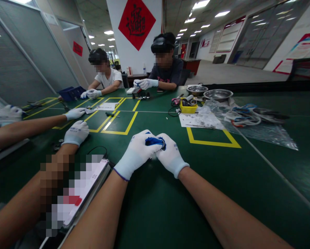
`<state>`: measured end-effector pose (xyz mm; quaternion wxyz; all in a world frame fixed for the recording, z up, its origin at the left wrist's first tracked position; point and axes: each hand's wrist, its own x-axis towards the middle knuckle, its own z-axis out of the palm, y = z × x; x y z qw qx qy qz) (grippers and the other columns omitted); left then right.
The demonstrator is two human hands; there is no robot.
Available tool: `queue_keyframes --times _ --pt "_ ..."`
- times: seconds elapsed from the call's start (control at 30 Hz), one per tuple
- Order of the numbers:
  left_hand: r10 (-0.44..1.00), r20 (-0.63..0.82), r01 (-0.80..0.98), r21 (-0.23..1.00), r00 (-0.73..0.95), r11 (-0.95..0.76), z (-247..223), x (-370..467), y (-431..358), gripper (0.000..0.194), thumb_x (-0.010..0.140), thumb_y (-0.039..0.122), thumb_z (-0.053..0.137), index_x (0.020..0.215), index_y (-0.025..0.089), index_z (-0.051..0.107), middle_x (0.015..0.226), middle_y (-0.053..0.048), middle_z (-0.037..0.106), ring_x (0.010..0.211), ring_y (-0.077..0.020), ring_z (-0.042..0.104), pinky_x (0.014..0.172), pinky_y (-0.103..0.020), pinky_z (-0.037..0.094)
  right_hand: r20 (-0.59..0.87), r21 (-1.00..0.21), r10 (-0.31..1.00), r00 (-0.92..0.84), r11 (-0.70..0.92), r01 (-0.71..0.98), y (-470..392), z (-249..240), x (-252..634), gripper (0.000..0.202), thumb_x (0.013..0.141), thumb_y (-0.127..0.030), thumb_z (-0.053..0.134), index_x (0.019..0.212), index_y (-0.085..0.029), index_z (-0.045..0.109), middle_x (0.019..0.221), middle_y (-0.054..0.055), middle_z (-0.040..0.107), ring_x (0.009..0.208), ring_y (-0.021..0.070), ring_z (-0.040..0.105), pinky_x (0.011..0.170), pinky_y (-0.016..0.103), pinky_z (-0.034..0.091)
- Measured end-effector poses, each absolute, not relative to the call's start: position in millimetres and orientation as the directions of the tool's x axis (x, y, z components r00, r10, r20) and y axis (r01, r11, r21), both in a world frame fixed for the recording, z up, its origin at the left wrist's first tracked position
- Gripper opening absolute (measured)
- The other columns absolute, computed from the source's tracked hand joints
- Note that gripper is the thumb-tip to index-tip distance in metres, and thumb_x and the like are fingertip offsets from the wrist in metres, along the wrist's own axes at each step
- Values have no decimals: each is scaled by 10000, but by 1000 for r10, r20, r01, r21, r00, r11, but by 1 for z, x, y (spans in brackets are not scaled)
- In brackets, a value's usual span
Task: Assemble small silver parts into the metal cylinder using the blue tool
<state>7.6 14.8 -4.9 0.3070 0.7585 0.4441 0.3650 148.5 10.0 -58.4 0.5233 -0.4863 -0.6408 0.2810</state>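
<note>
My left hand point(137, 152) and my right hand point(170, 154) meet over the green table, both in white knit gloves with blue palms. The fingers of both hands are curled inward and closed, with the fingertips touching. Whatever they hold is hidden by the gloves. A tiny shiny bit point(150, 157) shows just below the point where the hands meet; I cannot make out its kind. Left of my forearm lies a tablet-like device point(92, 186) with a lit screen.
Yellow tape boxes mark the green table point(155, 119). At right stand a yellow bin point(188, 109) of parts, steel bowls point(218, 94), plastic bags and gloves point(244, 116). A green-handled screwdriver point(110, 114) lies ahead. Co-workers' gloved hands point(76, 133) are at left and across the table.
</note>
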Motion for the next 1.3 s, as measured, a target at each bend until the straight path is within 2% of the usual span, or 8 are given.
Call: queue_keyframes --times 0.13,0.3,0.5,0.7,0.9,1.0,1.17,1.3 --pt "884 282 449 780 372 -437 -5 6 15 182 816 174 756 657 165 666 756 27 597 745 -143 617 695 -270 455 373 -870 928 -4 351 346 8 -57 148 82 719 -235 615 788 -236 571 793 3 621 739 205 590 678 332 466" --pt "833 319 591 592 452 -548 -5 5 18 178 859 186 750 682 185 726 786 2 628 804 -167 616 735 -295 455 351 -867 936 -21 334 370 7 -57 148 64 750 -192 591 785 -238 562 819 10 619 773 213 595 722 348 480" --pt "778 314 669 398 544 -628 -4 5 18 173 924 218 700 768 211 775 833 -22 664 858 -196 616 778 -331 480 351 -857 936 -29 333 392 9 -62 149 69 777 -178 592 779 -237 556 830 8 610 785 211 592 747 351 483" --pt "758 278 698 296 589 -651 2 7 12 144 960 233 656 904 221 788 920 -37 689 932 -221 629 827 -352 497 317 -867 948 -29 302 396 10 -61 150 68 785 -170 582 789 -236 566 845 7 619 778 206 590 722 341 475" --pt "810 286 730 353 511 -585 1 13 9 174 950 237 640 817 204 749 903 -42 676 919 -221 635 836 -360 501 303 -866 953 -22 284 411 9 -59 150 103 737 -137 586 764 -231 555 829 2 612 767 203 583 707 333 461" --pt "861 289 738 444 419 -508 -1 15 7 200 913 235 649 721 197 692 850 -31 649 838 -200 629 778 -344 499 321 -848 947 -19 296 440 9 -59 151 117 718 -135 604 761 -230 551 833 1 613 778 204 585 715 333 462" --pt "914 266 681 610 305 -405 -2 16 7 172 843 227 693 691 197 621 779 -4 649 750 -180 630 684 -315 473 339 -829 940 -23 311 464 10 -59 151 111 735 -151 618 773 -232 552 846 9 617 802 212 593 739 347 473" --pt "935 245 695 627 255 -354 -2 18 7 159 803 209 727 686 198 620 744 -2 669 737 -188 637 688 -320 466 348 -824 937 -20 316 471 10 -60 150 109 750 -159 623 776 -235 550 840 3 614 789 206 587 743 346 475"
